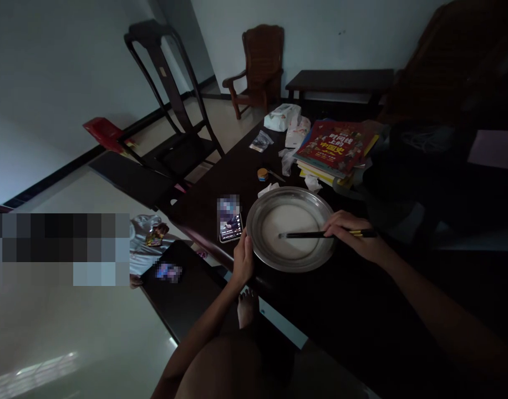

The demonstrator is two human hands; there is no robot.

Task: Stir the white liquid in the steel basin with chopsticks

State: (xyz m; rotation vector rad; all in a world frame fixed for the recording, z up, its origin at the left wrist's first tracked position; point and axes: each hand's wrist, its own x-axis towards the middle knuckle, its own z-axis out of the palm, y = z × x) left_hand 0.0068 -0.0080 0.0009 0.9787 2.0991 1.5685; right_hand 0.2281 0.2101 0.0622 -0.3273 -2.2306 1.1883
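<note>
A wide metal basin (pixel 258 244) stands on the dark table with a smooth whitish mixture (pixel 285 219) inside. My left hand (pixel 242 259) grips the basin's left rim, the thumb upright along its outer side. Over the right rim, my right hand (pixel 354 235) is closed around black chopsticks (pixel 308 235) with gold bands near the top. Their tips reach the middle of the mixture, where a small lump clings to them. Just left of the basin lies a phone (pixel 230 224) with its screen lit.
Behind the basin are stacked books (pixel 331 147), a tissue pack (pixel 281 117), crumpled tissues (pixel 312 183) and a small round tin (pixel 263 174). At left, another person in a light shirt (pixel 143 244) sits by a dark bench (pixel 183 299). A tall chair (pixel 171 83) stands beyond.
</note>
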